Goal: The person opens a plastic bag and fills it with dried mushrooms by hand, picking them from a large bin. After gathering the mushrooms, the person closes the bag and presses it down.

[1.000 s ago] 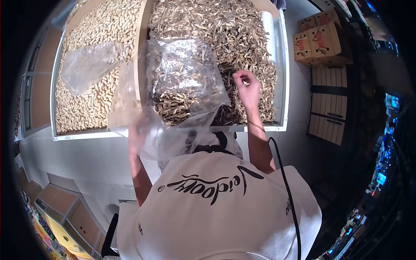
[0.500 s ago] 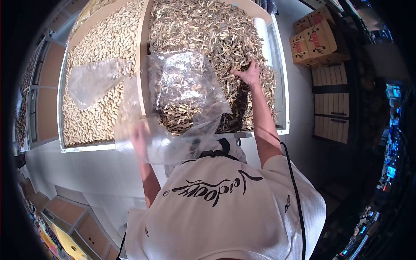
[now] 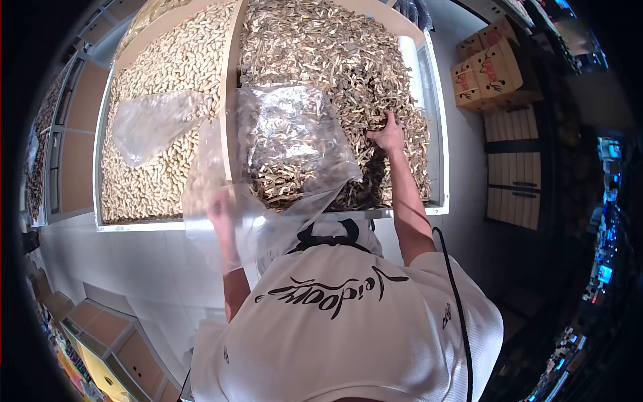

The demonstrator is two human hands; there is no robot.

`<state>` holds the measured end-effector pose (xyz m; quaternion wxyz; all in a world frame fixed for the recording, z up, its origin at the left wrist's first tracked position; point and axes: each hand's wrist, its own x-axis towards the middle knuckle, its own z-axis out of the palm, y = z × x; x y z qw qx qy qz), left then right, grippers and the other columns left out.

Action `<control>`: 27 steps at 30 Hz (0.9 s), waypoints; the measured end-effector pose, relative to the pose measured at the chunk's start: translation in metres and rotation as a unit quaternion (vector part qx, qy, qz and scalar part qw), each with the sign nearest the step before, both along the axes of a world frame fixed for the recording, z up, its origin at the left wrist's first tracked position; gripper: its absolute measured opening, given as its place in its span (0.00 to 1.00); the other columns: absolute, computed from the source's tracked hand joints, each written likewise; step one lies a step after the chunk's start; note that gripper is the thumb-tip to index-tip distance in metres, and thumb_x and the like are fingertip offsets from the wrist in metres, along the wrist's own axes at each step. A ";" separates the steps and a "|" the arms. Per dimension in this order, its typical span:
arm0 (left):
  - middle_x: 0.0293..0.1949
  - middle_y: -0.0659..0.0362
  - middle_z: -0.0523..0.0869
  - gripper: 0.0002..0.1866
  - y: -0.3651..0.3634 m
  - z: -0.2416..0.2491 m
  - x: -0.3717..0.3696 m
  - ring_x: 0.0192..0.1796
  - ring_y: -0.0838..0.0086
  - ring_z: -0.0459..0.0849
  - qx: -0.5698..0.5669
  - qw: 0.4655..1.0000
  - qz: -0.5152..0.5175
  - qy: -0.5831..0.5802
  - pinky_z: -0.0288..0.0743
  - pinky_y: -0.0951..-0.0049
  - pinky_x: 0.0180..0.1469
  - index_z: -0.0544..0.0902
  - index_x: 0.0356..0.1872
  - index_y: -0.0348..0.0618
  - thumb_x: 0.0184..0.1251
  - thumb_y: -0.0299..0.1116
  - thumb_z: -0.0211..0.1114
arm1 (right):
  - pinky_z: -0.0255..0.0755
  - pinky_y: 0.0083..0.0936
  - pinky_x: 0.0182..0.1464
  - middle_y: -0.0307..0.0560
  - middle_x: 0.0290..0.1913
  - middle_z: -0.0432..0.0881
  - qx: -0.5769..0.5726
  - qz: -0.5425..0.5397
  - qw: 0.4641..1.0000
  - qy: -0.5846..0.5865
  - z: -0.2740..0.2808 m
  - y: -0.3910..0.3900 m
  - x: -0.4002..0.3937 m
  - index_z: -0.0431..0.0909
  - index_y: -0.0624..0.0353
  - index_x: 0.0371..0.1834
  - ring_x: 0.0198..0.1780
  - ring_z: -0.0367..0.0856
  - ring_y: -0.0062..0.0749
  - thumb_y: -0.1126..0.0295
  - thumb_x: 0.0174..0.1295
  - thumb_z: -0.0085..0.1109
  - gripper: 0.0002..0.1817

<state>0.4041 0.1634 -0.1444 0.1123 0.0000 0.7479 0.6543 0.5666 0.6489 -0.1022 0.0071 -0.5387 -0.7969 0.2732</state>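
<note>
My left hand [image 3: 220, 205] is behind or inside the clear plastic bag [image 3: 231, 224] at the bin's front edge; the film and blur hide its fingers. That bag spreads over the dark dried pieces [image 3: 315, 47], with a bulk of the same pieces under or within it. On the right, my right hand [image 3: 390, 136] reaches into the loose dried pieces with thumb and fingers apart; its fingertips are partly among them, and nothing is seen held.
A wooden divider [image 3: 231, 80] separates the dried pieces from peanuts [image 3: 167, 53]. Another plastic sheet [image 3: 157, 127] lies on the peanuts. A white roll [image 3: 410, 67] lies along the bin's right side. Cardboard boxes [image 3: 492, 70] stand at the right on a slatted cabinet [image 3: 512, 167].
My right hand has moved slightly down within the dried pieces. My left hand stays near the bin's front edge with the bag. The whole view has shifted a little.
</note>
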 end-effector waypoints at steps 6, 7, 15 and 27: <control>0.45 0.60 0.87 0.13 0.005 0.000 0.004 0.45 0.76 0.83 -0.006 0.999 -0.033 0.037 0.77 0.74 0.49 0.84 0.52 0.38 0.73 0.34 0.68 | 0.77 0.45 0.62 0.64 0.60 0.79 0.007 0.003 1.000 -0.016 -0.004 0.005 0.008 0.71 0.38 0.69 0.58 0.82 0.58 0.61 0.43 0.82 0.45; 0.48 0.59 0.87 0.15 0.004 -0.010 0.002 0.48 0.75 0.83 -0.017 0.998 -0.037 0.055 0.77 0.73 0.52 0.82 0.56 0.38 0.73 0.34 0.68 | 0.78 0.44 0.60 0.63 0.57 0.82 0.045 0.006 0.999 0.003 -0.004 0.003 0.011 0.74 0.40 0.67 0.58 0.83 0.56 0.63 0.43 0.81 0.42; 0.65 0.48 0.75 0.37 0.010 -0.002 0.010 0.65 0.63 0.75 0.066 0.978 -0.078 0.183 0.71 0.61 0.66 0.64 0.74 0.36 0.65 0.29 0.68 | 0.76 0.39 0.63 0.59 0.58 0.85 0.094 0.015 0.985 0.142 0.058 0.013 0.010 0.79 0.48 0.66 0.59 0.84 0.50 0.68 0.44 0.77 0.38; 0.77 0.42 0.58 0.65 0.018 0.085 0.017 0.71 0.51 0.70 0.152 0.950 0.035 0.272 0.76 0.57 0.63 0.35 0.83 0.53 0.51 0.32 0.75 | 0.76 0.30 0.65 0.50 0.59 0.85 -0.082 0.191 0.928 0.308 0.169 -0.105 -0.058 0.77 0.58 0.65 0.61 0.83 0.37 0.80 0.45 0.73 0.37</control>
